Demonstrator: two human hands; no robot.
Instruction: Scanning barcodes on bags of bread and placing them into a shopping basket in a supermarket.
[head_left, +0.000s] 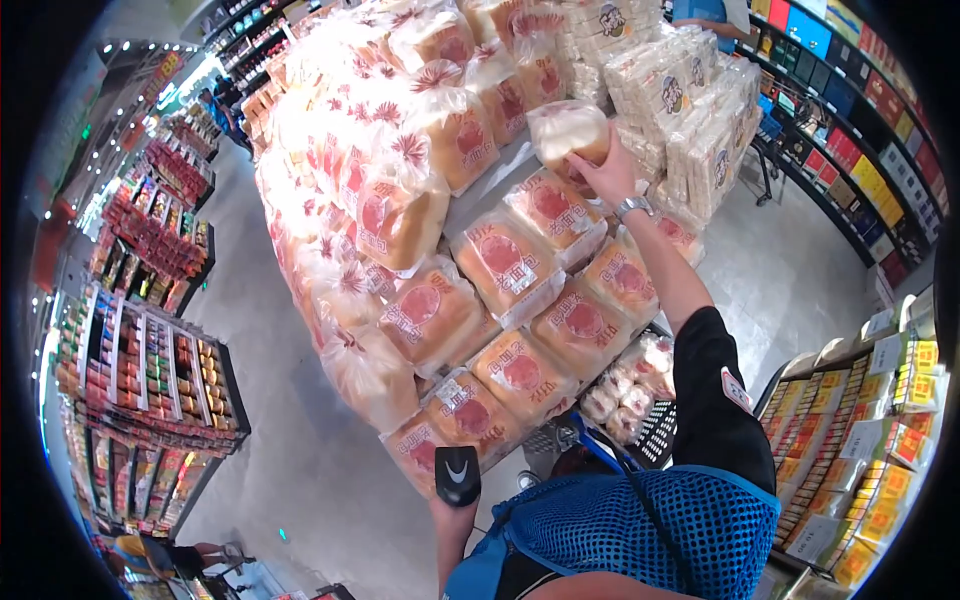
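Note:
My right hand (611, 172), with a metal watch at its wrist, grips a bread loaf in a clear bag (568, 135) at the far side of the display. Beneath and in front of it lie rows of bagged loaves (501, 259) with red printed circles. My left forearm (452, 521) reaches up from the bottom edge, by the nearest bagged loaves (471, 412). A black object with a pale curved mark (457, 477) covers the end of that arm, so the left hand's fingers are hidden.
Tall piles of bagged bread (390, 157) rise at left, beside stacked white packages (686, 112). A black basket (652, 435) holds small bagged items near my body. Shelves with boxed goods (840, 120) and price-tagged packs (832, 457) line the right. A person (709, 19) stands behind the display.

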